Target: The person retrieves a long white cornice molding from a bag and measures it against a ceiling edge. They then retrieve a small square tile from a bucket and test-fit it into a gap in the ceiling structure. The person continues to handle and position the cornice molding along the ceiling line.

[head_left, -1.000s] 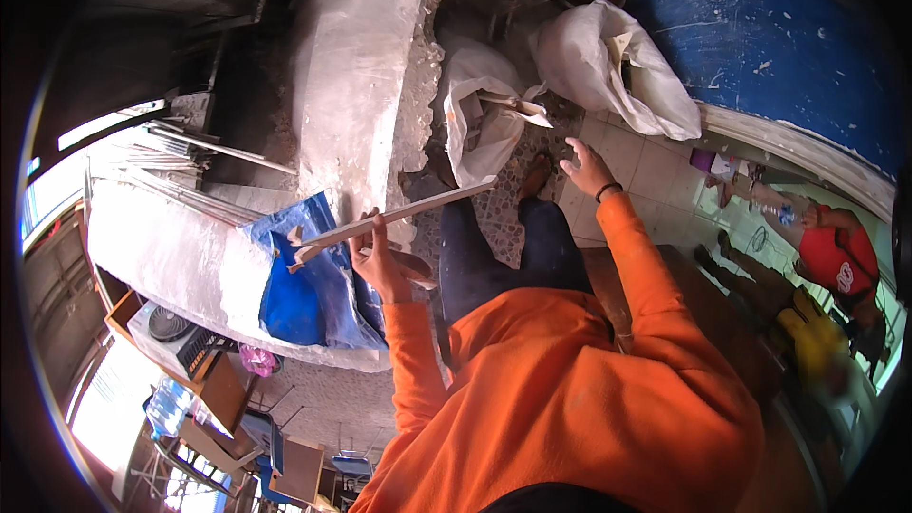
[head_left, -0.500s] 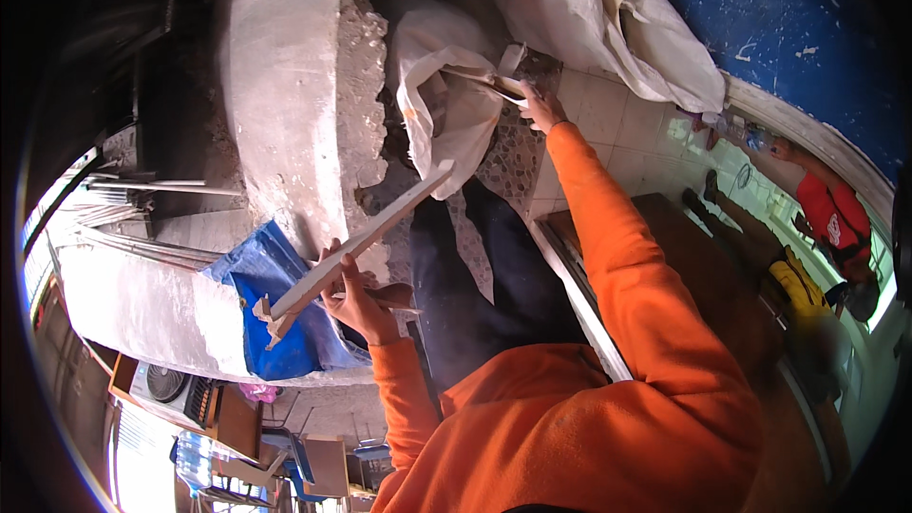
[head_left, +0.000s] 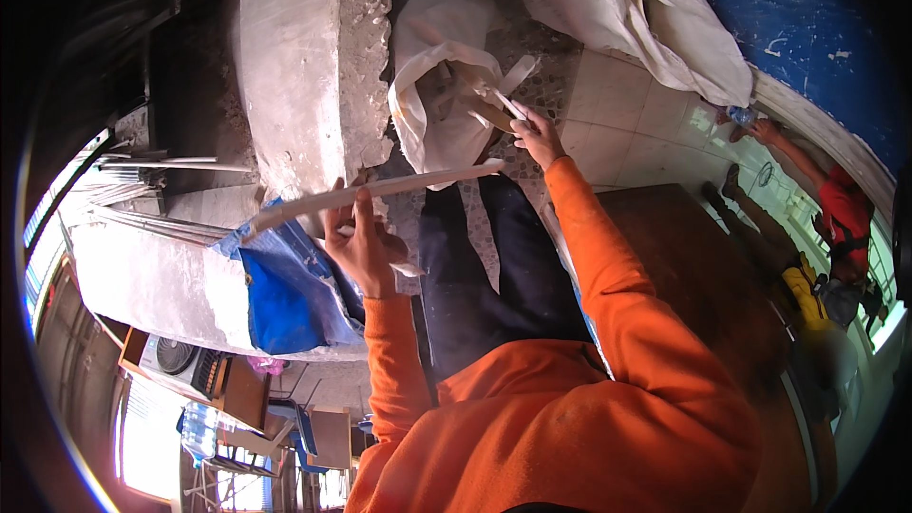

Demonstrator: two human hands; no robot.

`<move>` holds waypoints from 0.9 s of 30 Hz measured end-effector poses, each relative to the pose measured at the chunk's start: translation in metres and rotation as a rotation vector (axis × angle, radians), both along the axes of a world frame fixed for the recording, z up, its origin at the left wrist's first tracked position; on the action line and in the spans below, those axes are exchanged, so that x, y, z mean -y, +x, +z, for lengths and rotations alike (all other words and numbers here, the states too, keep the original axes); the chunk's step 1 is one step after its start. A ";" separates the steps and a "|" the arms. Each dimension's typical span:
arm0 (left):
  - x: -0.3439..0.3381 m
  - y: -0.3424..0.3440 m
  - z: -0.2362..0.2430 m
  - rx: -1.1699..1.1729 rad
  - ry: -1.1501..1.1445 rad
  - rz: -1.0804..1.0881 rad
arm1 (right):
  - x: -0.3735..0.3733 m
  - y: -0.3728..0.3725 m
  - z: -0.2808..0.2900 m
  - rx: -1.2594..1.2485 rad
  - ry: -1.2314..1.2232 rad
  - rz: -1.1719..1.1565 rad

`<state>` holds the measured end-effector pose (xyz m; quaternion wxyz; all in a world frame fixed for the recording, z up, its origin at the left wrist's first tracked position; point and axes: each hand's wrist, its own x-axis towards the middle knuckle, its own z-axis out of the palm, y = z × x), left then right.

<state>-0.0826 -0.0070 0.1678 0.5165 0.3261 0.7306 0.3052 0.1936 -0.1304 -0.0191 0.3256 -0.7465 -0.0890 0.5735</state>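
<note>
My left hand point(head_left: 359, 249) is closed on a long pale strip point(head_left: 427, 174), held roughly crosswise above a crumpled blue sheet point(head_left: 285, 307), with more small broken pieces beneath the fingers. Ahead of me, an open white sack point(head_left: 442, 138) stands on the speckled floor beside my legs. My right hand point(head_left: 535, 138) grips a thin white piece point(head_left: 505, 101) at the sack's mouth; a brown piece lies just under it.
A broken concrete ledge point(head_left: 285, 66) runs at left, with metal strips point(head_left: 161, 228). A second sack point(head_left: 684, 57) leans by a blue panel point(head_left: 798, 47). At right are people in red point(head_left: 844, 214) and yellow point(head_left: 806, 294). Chairs and a water jug point(head_left: 198, 427) show lower left.
My right hand has reached forward to the sack and closed on a piece there. The long strip in my left hand has tilted up, then swung back flatter.
</note>
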 end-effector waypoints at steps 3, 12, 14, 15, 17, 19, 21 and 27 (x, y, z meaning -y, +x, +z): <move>-0.008 0.007 -0.016 0.023 -0.027 -0.049 | 0.005 -0.001 -0.001 -0.030 0.002 -0.027; -0.032 0.032 -0.029 0.143 -0.045 -0.143 | 0.001 0.004 -0.002 0.005 -0.014 0.002; -0.033 0.034 -0.027 0.149 -0.016 -0.122 | 0.001 0.008 -0.001 -0.009 0.002 0.022; -0.034 0.035 -0.025 0.154 -0.001 -0.114 | 0.004 0.010 -0.006 0.028 0.045 0.053; -0.034 0.037 -0.024 0.192 -0.003 -0.119 | 0.014 0.015 -0.022 0.106 0.124 0.108; -0.033 0.037 -0.023 0.209 0.002 -0.113 | 0.012 0.015 -0.024 0.119 0.139 0.123; -0.031 0.034 -0.023 0.214 0.013 -0.105 | 0.009 0.015 -0.022 0.126 0.140 0.136; -0.025 0.021 -0.038 0.295 -0.035 -0.035 | -0.003 0.025 -0.013 0.112 -0.032 0.129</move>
